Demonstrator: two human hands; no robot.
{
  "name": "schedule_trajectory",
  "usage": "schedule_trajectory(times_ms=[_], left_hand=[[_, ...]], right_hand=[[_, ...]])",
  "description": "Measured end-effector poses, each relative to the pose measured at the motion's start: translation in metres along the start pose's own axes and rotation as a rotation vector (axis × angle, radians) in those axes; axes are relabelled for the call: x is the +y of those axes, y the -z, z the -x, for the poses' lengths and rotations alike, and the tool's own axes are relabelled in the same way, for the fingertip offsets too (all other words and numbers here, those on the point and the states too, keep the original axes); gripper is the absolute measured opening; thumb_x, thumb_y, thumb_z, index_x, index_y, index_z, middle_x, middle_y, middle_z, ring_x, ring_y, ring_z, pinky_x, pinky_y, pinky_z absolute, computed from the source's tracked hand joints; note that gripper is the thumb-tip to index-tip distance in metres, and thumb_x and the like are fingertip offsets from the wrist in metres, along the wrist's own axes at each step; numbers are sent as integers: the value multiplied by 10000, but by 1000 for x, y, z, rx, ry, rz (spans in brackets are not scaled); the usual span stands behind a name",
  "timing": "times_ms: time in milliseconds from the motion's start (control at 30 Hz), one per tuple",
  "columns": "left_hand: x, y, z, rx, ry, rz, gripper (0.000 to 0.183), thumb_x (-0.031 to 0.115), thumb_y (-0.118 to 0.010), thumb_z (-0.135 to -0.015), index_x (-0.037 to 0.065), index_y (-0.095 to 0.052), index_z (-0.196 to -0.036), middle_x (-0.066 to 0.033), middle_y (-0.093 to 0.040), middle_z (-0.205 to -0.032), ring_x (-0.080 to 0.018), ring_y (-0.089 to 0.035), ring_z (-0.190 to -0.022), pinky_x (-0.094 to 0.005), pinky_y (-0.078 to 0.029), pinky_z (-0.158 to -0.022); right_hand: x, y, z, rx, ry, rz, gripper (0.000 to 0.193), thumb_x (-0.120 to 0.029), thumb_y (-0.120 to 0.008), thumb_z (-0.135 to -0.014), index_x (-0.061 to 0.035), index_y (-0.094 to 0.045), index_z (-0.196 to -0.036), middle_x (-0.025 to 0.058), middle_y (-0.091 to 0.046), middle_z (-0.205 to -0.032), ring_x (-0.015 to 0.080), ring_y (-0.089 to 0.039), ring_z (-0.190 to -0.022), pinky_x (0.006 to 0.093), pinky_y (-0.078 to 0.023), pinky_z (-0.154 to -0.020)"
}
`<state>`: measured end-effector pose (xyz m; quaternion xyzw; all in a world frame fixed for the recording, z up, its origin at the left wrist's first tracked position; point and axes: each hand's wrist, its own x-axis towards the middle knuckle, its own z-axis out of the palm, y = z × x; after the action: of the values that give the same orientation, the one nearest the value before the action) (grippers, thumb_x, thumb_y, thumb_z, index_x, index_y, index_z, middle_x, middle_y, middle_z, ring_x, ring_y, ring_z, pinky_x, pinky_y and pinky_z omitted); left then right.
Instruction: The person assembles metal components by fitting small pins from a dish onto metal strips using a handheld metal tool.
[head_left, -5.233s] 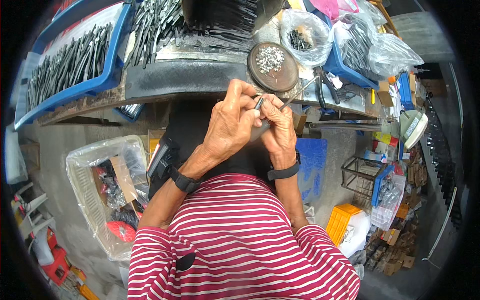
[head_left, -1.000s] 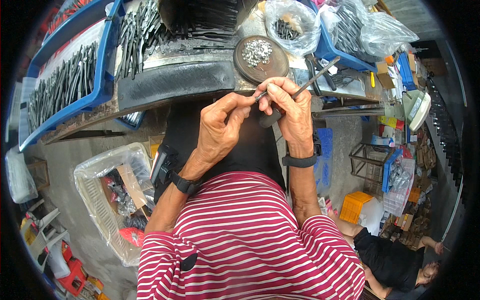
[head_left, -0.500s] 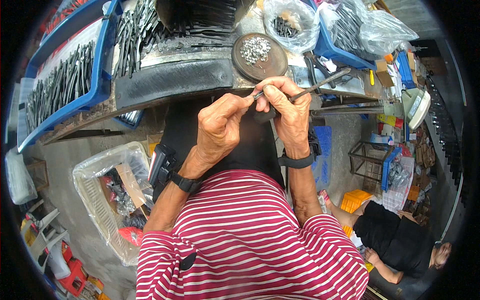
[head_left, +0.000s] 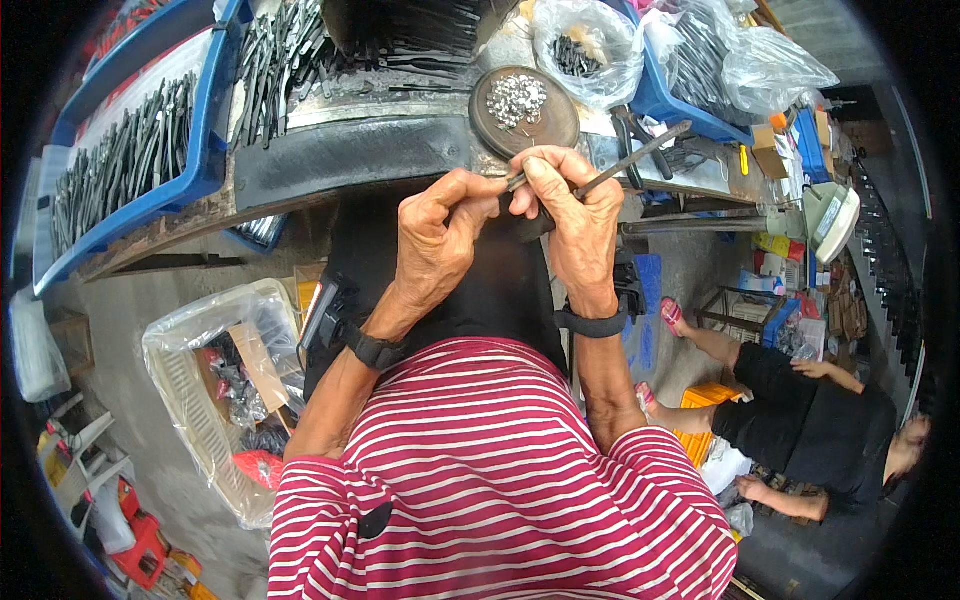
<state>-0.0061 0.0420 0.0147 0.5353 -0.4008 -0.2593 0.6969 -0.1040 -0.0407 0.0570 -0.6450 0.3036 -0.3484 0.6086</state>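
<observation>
Over the bench's front edge, my two hands meet at the fingertips. My right hand (head_left: 578,215) is closed round a slender dark metal rod (head_left: 640,157), one end of which sticks out up and to the right. Close by, the thumb and index finger of my left hand (head_left: 438,235) are pinched at a small dark end (head_left: 516,182) between the right fingertips. Whatever the left fingers hold is too small and covered to tell. Just beyond the hands stands a round brown dish (head_left: 555,135) with a heap of small shiny metal parts (head_left: 516,101) in it.
Dark metal strips fill a blue tray (head_left: 205,150) at left; more strips (head_left: 272,75) lie beside it. Behind the dish is a plastic bag (head_left: 615,70) of dark parts. Pliers (head_left: 628,150) lie at right. A lined crate (head_left: 190,400) stands lower left; another person (head_left: 810,420) is at right.
The rod's free end has swung slightly up and left. My left fingers have shifted a little at the pinch. The other person at right has moved a leg and arm.
</observation>
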Motion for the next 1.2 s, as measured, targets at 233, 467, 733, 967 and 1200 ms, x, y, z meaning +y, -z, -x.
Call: schedule_trajectory(times_ms=[233,467,733,967,1200], left_hand=[[-3,-4,-2,11,74,151,89,-8,-535,-804,-3,-598,-866,-27,-574,-683,-65,-478,-572,-189,-401,-525],[0,2,-14,41,189,481,83,3,-544,-805,-19,-560,-883,-86,-601,-753,-93,-533,-617,-192,-435,-602],[3,1,-29,18,98,782,94,8,-552,-804,-1,-529,-894,-112,-604,-810,-136,-578,-738,-236,-461,-717],[-18,-15,-37,-33,95,823,95,-8,-563,-789,27,-524,-868,-102,-598,-823,-168,-569,-800,-267,-425,-800],[-25,-21,-35,-2,110,771,77,-11,-578,-777,20,-539,-836,-82,-591,-813,-157,-579,-778,-254,-440,-772]], right_hand=[[-8,-3,0,26,56,107,132,-94,-538,-836,11,-611,-869,16,-565,-616,58,-520,-543,175,-395,-493],[-16,2,-5,98,29,-27,197,-98,-525,-846,40,-577,-977,71,-606,-719,77,-525,-561,186,-394,-495],[-6,41,-10,142,-137,-575,196,-43,-535,-799,46,-509,-971,145,-571,-843,152,-532,-688,259,-437,-643],[-19,35,-12,96,147,-359,177,-21,-511,-806,42,-485,-969,137,-557,-885,165,-544,-777,287,-435,-742],[-44,21,-23,62,471,-180,153,-31,-493,-848,40,-487,-984,103,-571,-871,125,-550,-793,239,-425,-765]])
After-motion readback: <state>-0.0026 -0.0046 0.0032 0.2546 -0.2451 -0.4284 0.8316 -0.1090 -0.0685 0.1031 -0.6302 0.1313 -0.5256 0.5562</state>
